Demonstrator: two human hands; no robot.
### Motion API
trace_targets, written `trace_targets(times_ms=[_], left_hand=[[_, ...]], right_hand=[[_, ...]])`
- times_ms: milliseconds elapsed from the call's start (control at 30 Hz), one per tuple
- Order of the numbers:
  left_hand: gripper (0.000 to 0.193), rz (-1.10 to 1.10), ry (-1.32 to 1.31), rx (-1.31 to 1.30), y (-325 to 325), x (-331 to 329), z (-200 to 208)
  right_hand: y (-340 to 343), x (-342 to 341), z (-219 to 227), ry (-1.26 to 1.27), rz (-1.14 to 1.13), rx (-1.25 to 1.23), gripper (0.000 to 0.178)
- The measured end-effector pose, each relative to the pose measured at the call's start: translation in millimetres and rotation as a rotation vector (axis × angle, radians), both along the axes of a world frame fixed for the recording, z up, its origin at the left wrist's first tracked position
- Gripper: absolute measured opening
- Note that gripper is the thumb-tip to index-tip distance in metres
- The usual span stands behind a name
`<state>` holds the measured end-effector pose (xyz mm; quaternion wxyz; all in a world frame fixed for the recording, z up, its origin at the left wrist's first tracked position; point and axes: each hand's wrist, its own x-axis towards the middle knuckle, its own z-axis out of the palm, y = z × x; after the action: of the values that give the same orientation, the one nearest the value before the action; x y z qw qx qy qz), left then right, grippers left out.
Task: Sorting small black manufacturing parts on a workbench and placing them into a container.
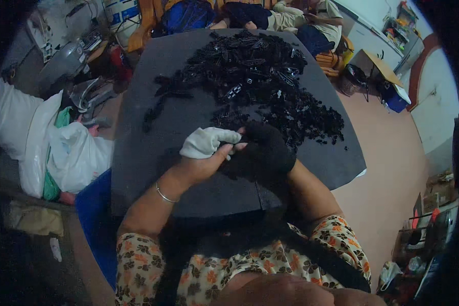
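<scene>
My left hand (205,144), in a white glove that leaves the thumb bare, is closed in a pinch near the middle of the table. Against it is my right hand (266,145), in a black glove with bare fingertips showing, closed too. Between the fingertips of both hands is a small dark piece (234,143), mostly covered, its kind too small to tell. Just beyond my hands spreads a large heap of black pieces (255,66), some long and oval with openwork, others tiny. Several glints of light metal or white show among them.
The dark grey table (143,168) narrows toward the far end. White sacks (79,153) stand on the floor at left. Another person (290,20) sits or lies on wooden seats beyond the far edge, beside a blue bag (188,16). A basket (353,80) stands at right.
</scene>
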<state>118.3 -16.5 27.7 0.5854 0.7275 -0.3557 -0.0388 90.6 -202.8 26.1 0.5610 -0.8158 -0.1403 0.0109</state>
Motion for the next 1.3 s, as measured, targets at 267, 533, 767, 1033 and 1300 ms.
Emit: trace_targets(times_ms=[267, 533, 767, 1033, 1300], left_hand=[[0.031, -0.142, -0.131, 0.056, 30.1, 27.9, 2.4], [0.046, 0.933, -0.723, 0.857, 106.7, 102.8, -38.8], [0.026, 0.858, -0.363, 0.897, 84.6, 110.6, -45.2], [0.021, 0.418, -0.446, 0.585, 45.5, 83.5, -40.9], [0.014, 0.386, -0.788, 0.527, 35.1, 76.0, -41.5]], right_hand=[[-9.0, -0.2, 4.5, 0.098, 0.100, -0.080, 0.026], [-8.8, -13.6, 22.3, 0.042, 0.690, -0.321, 0.055], [5.8, -8.1, 13.1, -0.087, 0.294, -0.466, 0.039], [30.2, -3.2, -34.2, -0.613, 0.368, -0.683, 0.024], [30.2, -8.8, -5.0, -0.525, 0.265, -0.697, 0.022]])
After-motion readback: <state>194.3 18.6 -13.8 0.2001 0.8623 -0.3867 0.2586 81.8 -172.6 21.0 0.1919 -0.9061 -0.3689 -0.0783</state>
